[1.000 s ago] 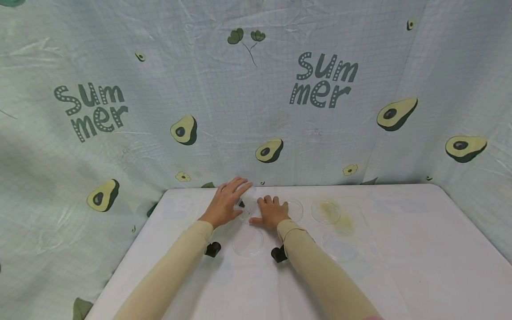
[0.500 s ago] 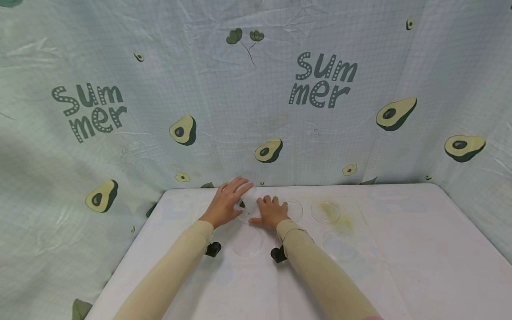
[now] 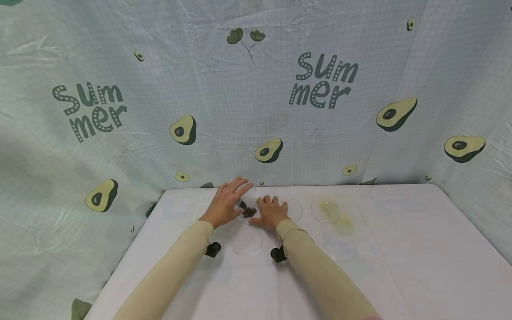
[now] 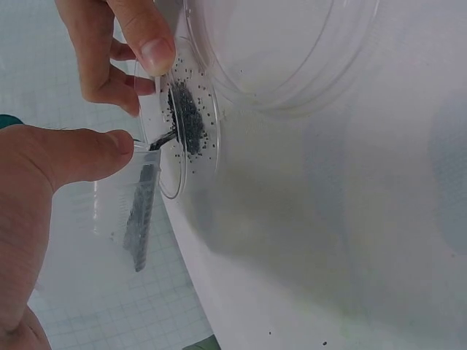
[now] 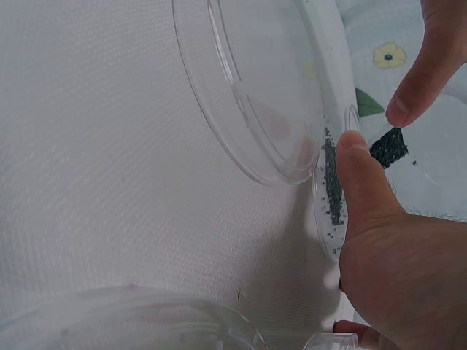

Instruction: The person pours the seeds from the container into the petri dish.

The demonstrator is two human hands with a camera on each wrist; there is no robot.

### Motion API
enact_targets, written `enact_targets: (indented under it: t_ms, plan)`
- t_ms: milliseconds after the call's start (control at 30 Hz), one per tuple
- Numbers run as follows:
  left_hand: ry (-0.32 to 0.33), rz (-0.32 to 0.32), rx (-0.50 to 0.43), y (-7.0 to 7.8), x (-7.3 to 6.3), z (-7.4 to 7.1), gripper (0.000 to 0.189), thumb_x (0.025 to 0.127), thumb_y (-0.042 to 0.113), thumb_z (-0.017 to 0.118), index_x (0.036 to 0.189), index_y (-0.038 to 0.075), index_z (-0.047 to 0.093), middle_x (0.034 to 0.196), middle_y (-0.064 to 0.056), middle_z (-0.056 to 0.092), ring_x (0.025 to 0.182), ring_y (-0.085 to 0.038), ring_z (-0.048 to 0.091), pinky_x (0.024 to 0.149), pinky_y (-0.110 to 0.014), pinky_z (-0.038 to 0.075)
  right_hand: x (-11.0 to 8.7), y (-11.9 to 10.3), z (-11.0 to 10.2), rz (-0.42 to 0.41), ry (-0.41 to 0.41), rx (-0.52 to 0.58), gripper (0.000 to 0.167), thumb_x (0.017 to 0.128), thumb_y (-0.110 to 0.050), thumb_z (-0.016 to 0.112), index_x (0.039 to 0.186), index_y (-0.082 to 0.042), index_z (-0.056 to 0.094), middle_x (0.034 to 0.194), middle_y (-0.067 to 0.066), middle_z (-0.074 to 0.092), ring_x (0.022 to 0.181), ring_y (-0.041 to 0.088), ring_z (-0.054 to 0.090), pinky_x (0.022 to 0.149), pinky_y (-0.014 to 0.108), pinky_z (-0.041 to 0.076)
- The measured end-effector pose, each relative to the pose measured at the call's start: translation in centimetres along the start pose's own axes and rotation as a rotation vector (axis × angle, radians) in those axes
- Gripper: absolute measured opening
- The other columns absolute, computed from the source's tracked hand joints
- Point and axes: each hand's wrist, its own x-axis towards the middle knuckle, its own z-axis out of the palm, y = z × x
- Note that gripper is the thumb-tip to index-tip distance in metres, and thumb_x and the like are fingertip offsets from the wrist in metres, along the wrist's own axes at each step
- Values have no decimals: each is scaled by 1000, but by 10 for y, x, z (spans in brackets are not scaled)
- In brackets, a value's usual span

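Note:
My left hand (image 3: 225,205) grips a clear plastic container (image 4: 109,219), tilted with its mouth over a clear petri dish (image 4: 212,157). Black grains (image 4: 140,226) lie along the container's lower wall, and a dark stream runs from its lip into the dish. There a heap of black grains (image 4: 191,120) has loose ones scattered round it; the head view shows it as a dark patch (image 3: 250,212) between both hands. My right hand (image 3: 273,212) holds the dish by its rim, its thumb (image 5: 357,164) on the near edge and the other fingers spread beyond, partly hidden.
More clear round dishes stand on the white table (image 3: 400,249): one dish (image 3: 247,255) nearer me, another (image 3: 301,211) just right of my right hand, and others, including one (image 3: 325,223), farther right. A printed cloth (image 3: 232,98) hangs along the table's back edge.
Black grains have poured from the container into the dish, where only a few specks showed before. Both hands stay in place.

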Motion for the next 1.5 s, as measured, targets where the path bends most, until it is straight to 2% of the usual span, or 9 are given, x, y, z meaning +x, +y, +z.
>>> enact_targets:
  t_ms: [233, 600, 1000, 1233, 1500]
  plan:
    - [8, -6, 3, -1, -2, 1, 94, 64, 18, 91, 145, 22, 42, 148, -4, 44, 143, -24, 33, 109, -53, 37, 2, 0, 5, -9, 13, 10, 78, 80, -66, 64, 138, -16, 47, 140, 11, 49, 129, 36, 45, 102, 65, 38]
    - [10, -62, -27, -3, -7, 2, 95, 66, 20, 90, 146, 21, 39, 149, -5, 42, 143, -25, 32, 110, -54, 35, 0, 1, 5, -27, 46, -18, 76, 80, -66, 63, 134, -15, 49, 133, 12, 53, 123, 36, 49, 100, 63, 39]
    - [31, -142, -82, -6, -10, 1, 95, 66, 23, 90, 146, 19, 39, 148, -4, 41, 140, -25, 36, 108, -55, 37, 1, 1, 6, -24, 73, -16, 84, 77, -68, 65, 139, -14, 49, 133, 11, 55, 121, 36, 53, 102, 63, 38]
    - [55, -211, -174, -10, -15, -1, 94, 70, 24, 88, 148, 15, 35, 148, -6, 40, 139, -26, 38, 107, -58, 38, -1, 2, 7, -15, 89, 27, 87, 76, -66, 66, 142, -14, 46, 139, 11, 51, 125, 36, 50, 104, 64, 35]
    - [59, -257, -264, -15, -23, -2, 95, 72, 26, 86, 150, 14, 32, 150, -10, 37, 139, -30, 37, 111, -50, 37, -7, -1, 5, -27, 113, 21, 85, 78, -68, 64, 141, -15, 47, 140, 10, 51, 127, 35, 49, 103, 63, 35]
